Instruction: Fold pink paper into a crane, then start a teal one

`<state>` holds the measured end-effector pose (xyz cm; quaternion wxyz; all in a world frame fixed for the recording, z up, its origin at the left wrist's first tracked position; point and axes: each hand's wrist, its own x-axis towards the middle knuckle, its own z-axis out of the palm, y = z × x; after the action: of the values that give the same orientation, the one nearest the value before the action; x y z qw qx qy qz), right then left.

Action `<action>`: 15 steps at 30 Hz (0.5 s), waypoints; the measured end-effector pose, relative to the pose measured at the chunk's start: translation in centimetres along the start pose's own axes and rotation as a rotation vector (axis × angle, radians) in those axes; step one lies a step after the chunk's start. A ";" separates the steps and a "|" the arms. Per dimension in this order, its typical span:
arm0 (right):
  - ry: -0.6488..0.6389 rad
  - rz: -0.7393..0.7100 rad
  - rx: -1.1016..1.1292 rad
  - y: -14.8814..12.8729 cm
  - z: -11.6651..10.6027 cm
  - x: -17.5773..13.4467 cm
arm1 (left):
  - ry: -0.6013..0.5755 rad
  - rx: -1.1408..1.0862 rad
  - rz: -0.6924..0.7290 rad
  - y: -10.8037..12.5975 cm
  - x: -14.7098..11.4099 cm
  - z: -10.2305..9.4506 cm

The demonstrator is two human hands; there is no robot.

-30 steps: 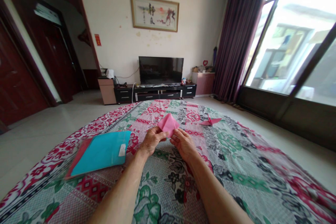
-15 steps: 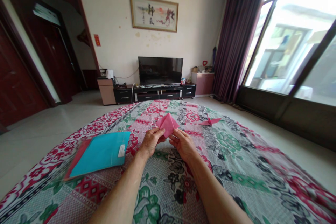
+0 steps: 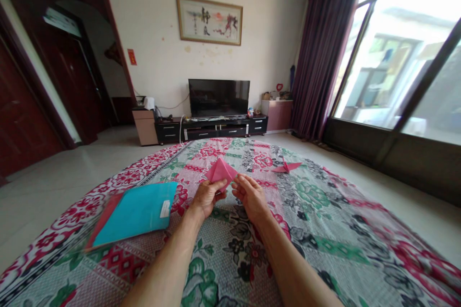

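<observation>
A sheet of pink origami paper [image 3: 220, 171], folded into a pointed diamond with creased flaps, is held up over the table. My left hand [image 3: 209, 196] grips its lower part, thumb across the front and fingers behind. At the paper's right corner, my right hand [image 3: 251, 195] has its thumb and forefinger closed in a pinch; the corner meets the fingertips. Farther right on the cloth lies a finished-looking pink paper figure [image 3: 287, 168] with pointed ends, probably a folded crane.
A clear packet of blue and red paper sheets [image 3: 135, 213] lies left of my forearm. A flowered tablecloth [image 3: 324, 220] covers the round table. Beyond the table stand a television [image 3: 219, 98] and a low black cabinet [image 3: 201, 133].
The folded paper has shifted slightly left and tilts that way in my left hand. My right hand's fingers have moved up from its lower right edge to the right corner.
</observation>
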<state>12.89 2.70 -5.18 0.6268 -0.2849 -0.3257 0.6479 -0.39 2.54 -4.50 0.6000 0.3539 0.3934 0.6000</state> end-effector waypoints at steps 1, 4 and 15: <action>0.023 -0.029 0.002 0.0 -0.1 0.1 | 0.006 -0.005 -0.005 0.1 0.0 0.0; 0.074 -0.109 -0.028 0.0 -0.2 0.2 | -0.005 -0.020 -0.031 0.2 -0.2 0.0; -0.036 -0.093 -0.081 -0.1 0.1 0.0 | -0.195 -0.002 -0.085 0.3 -0.6 -0.7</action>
<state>12.85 2.71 -5.02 0.6382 -0.2830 -0.3758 0.6095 -1.16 1.88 -4.53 0.6608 0.3929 0.3472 0.5371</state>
